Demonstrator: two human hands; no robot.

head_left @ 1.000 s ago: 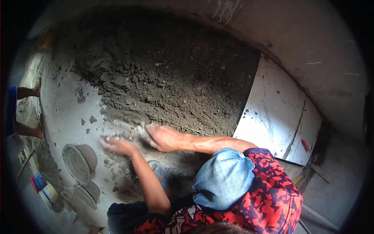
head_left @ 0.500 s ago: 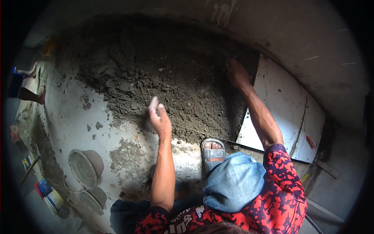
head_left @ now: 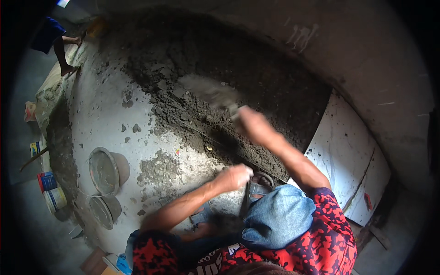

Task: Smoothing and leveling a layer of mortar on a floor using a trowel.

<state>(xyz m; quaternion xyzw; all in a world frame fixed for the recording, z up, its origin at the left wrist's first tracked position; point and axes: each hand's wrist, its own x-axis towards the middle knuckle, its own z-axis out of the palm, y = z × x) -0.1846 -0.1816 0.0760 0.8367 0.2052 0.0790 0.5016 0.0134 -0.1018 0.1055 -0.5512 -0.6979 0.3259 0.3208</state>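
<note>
My right hand (head_left: 253, 120) grips a trowel (head_left: 206, 90), blurred over the loose grey mortar bed (head_left: 162, 75). My left hand (head_left: 236, 176) is closed beside my sandalled foot (head_left: 260, 183); what it holds, if anything, I cannot make out. A thin string line (head_left: 183, 123) runs diagonally across the mortar's near edge. A large white marble-patterned tile (head_left: 343, 151) lies to the right of the mortar, along the wall.
Two buckets (head_left: 110, 172) (head_left: 103, 213) stand on the dusty pale floor (head_left: 101, 114) at the left, near several paint containers (head_left: 54, 197) and a stick (head_left: 34, 158). Another person's bare legs (head_left: 64, 59) are at upper left. A wall (head_left: 366, 55) curves along the top right.
My right hand has swung back leftward from beside the tile, with the trowel. My left hand has dropped toward my foot, fingers now closed. The other person's legs appear higher in the picture.
</note>
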